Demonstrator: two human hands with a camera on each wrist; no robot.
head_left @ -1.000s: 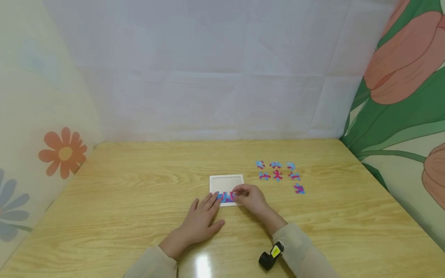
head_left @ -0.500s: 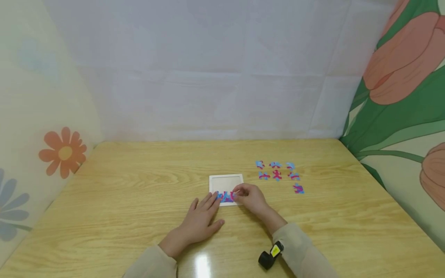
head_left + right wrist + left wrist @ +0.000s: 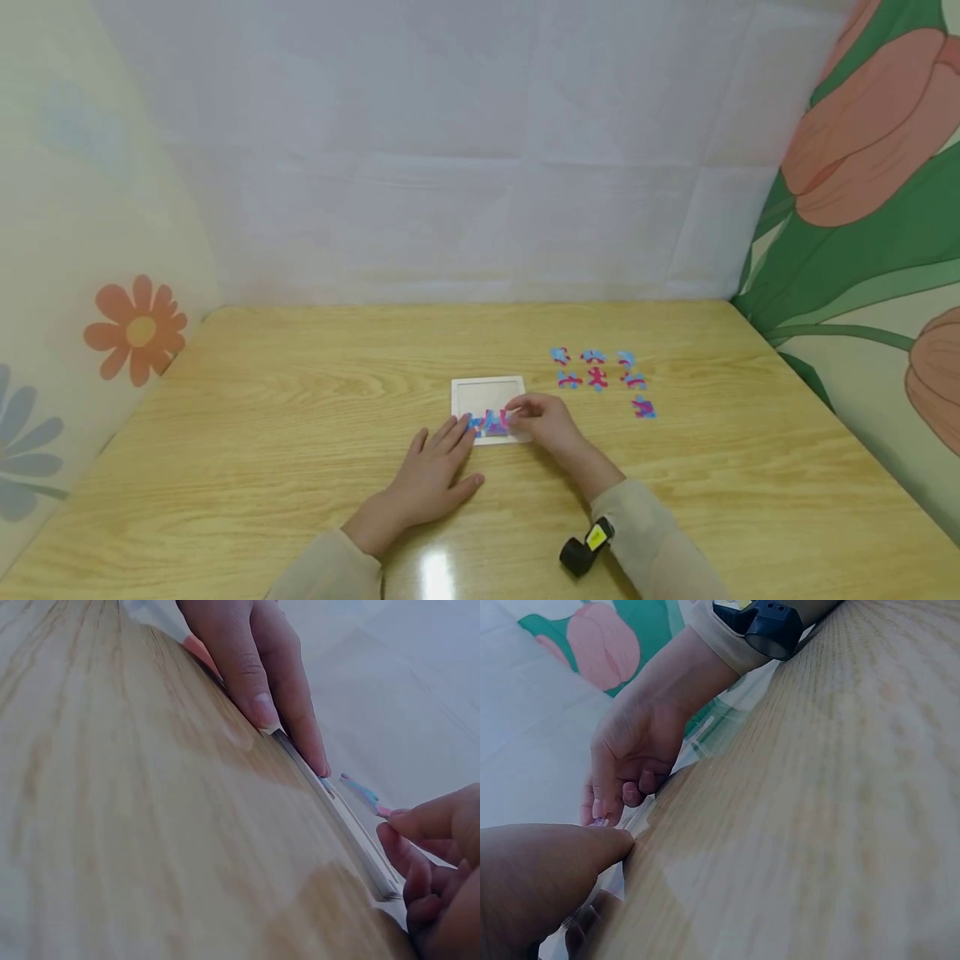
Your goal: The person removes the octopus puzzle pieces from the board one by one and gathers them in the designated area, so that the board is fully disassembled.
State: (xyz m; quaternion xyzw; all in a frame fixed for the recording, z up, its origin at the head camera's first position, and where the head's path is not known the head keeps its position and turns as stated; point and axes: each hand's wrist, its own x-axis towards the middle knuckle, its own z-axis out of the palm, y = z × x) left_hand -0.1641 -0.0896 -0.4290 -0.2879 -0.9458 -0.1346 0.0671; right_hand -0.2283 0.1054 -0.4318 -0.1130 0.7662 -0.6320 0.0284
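Observation:
A white square puzzle frame [image 3: 488,381] lies on the table. My left hand [image 3: 429,482] is spread flat beside it, fingertips over its near left corner and on a blue and pink jigsaw piece [image 3: 474,423] there. Between thumb and forefinger, my right hand [image 3: 547,427] pinches another jigsaw piece [image 3: 495,422] over the near side of the frame. In the right wrist view this pinched piece [image 3: 365,793] stands tilted, its far end raised above the frame's rim [image 3: 352,832]. My left hand [image 3: 255,671] holds the frame's edge in that view.
Several loose blue and pink jigsaw pieces [image 3: 597,378] lie in loose rows on the wooden table [image 3: 300,400], right of and beyond the frame. A black wrist camera [image 3: 577,557] is strapped at the right sleeve. A white sheet [image 3: 450,167] hangs behind the table.
My right hand has shifted slightly to the right, and the pinched piece has come up off the frame's near side, showing a pale strip beneath it. My left hand stays put.

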